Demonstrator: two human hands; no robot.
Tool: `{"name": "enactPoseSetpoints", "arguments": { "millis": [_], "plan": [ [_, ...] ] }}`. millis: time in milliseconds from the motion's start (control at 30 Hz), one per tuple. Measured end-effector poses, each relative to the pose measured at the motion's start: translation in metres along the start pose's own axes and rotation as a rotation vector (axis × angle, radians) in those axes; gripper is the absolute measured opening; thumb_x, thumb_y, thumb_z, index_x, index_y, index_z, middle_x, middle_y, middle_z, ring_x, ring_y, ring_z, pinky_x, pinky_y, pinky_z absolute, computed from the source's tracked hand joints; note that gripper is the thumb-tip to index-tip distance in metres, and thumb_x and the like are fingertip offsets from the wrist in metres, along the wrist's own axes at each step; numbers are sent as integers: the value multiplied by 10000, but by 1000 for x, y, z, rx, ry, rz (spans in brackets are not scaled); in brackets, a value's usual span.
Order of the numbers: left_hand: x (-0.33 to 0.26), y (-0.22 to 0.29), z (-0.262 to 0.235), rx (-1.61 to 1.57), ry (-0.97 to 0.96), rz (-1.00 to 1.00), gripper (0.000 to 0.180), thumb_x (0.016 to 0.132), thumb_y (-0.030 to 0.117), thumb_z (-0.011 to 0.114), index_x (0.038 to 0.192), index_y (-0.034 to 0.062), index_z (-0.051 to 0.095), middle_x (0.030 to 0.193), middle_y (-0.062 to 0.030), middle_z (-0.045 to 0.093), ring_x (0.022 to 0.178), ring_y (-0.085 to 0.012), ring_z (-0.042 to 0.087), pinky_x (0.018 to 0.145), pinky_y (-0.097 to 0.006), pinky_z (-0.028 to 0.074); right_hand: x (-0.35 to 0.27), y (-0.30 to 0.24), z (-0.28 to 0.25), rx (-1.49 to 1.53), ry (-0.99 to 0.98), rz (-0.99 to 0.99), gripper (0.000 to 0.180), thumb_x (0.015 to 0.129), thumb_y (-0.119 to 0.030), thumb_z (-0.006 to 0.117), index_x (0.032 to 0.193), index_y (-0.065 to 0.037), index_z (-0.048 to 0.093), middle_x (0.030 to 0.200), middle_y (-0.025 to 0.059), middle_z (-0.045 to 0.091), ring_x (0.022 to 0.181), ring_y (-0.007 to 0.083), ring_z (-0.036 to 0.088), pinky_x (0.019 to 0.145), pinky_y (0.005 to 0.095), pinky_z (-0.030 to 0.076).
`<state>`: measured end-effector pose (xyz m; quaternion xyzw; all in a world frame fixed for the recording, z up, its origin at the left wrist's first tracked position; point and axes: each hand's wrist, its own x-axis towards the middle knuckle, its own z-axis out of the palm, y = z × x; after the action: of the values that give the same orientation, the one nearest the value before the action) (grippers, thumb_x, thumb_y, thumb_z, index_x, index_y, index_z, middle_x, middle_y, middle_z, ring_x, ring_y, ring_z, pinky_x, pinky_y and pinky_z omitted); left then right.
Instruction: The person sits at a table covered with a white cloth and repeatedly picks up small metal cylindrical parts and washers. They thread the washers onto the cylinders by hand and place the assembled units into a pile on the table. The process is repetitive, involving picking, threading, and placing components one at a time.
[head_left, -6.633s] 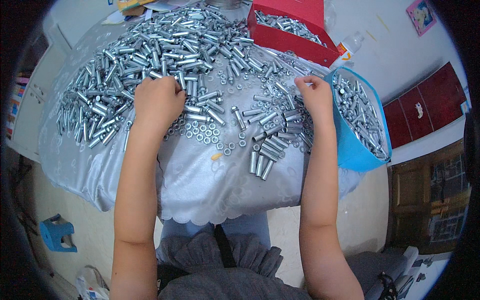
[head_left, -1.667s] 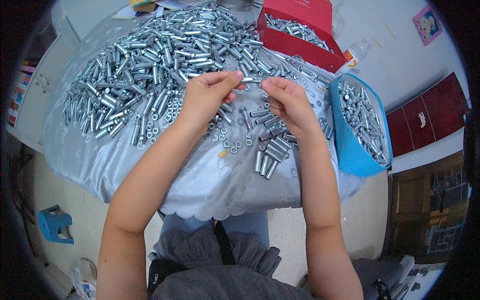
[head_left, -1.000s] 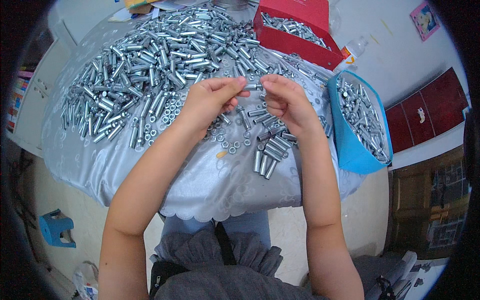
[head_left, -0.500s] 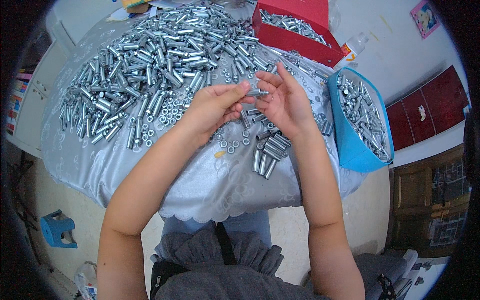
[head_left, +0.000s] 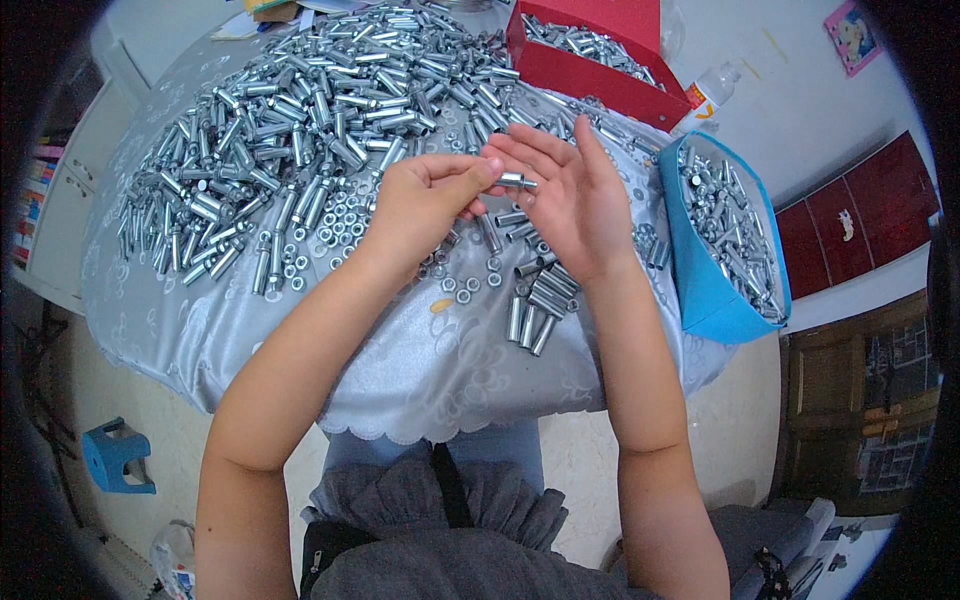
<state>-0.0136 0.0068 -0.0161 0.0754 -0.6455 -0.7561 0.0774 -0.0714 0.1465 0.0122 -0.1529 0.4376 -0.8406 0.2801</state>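
Metal bolt point(head_left: 515, 180), axis crosswise, thin end point(head_left: 533, 184) right

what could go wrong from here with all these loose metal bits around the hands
The metal bolt pokes out of the left hand's fingertip pinch, so it might slip and get lost among the loose pieces.
The right forearm passes close to the short tubes; a brush could scatter them.
The blue bin is heaped with metal parts and stands near the table's right side, so a bump from the right arm might spill some.
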Motion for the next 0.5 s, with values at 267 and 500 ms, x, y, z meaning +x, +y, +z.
{"name": "enactPoseSetpoints", "arguments": {
  "millis": [267,500],
  "plan": [
    [4,-5,0,-14,34,58,250,815,243,629,915,16,650,800,-41,649,602,-40,514,572,-166,433,2,7,-6,13,94,7,522,897,-412,433,1105,67,444,1061,178,535,975,234,530,850,342,415],
    [10,9,-19,-333,107,-82,292,819,299,625,940,33,615,860,-27,639,596,-12,485,589,-157,432,-8,-6,-14,-1399,-165,-408,155,753,-166,631,862,-56,623,818,75,599,783,201,557,713,306,437]
  ]
}}
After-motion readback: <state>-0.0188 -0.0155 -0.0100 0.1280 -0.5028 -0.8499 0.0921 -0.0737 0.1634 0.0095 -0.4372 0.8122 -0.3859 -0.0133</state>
